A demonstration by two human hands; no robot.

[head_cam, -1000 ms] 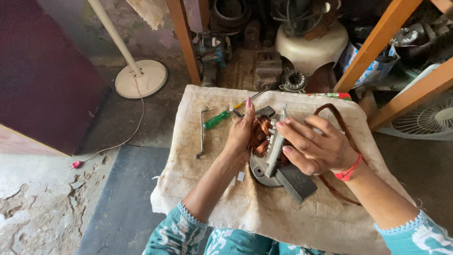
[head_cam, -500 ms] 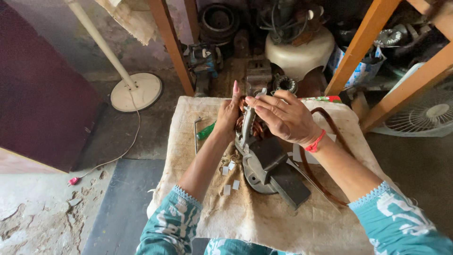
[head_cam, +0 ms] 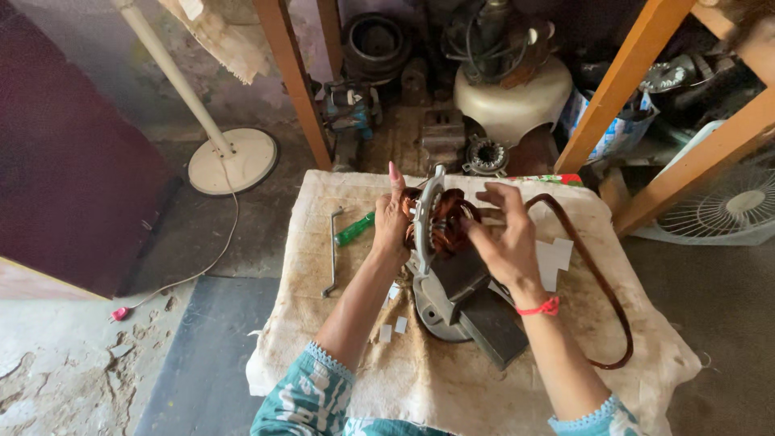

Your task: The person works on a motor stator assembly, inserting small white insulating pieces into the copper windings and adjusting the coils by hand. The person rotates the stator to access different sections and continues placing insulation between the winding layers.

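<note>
At the upper left of the frame a white fan stand point(head_cam: 230, 157) is resting on the floor, and toward the middle left a bent metal rod point(head_cam: 333, 250) and a green-handled screwdriver point(head_cam: 355, 228) are lying on the burlap sheet point(head_cam: 452, 379). Just right of them, at frame centre, the left hand point(head_cam: 393, 222) is cupping the stator point(head_cam: 440, 222) from its left side, fingers wrapped against the copper windings point(head_cam: 452, 230), forefinger pointing up. The right hand point(head_cam: 504, 234) is meeting it from the other side, fingers half-curled and spread over the coils, so both are gripping one piece, tilted on edge. It is likely handling heavy and rigid (steel core), while the enamelled wire is looking fragile; the metal rim seems the safer hold. Lower centre, a grey housing point(head_cam: 440, 311) is lying beneath, and a brown cord point(head_cam: 601, 291) is looping at right.
</note>
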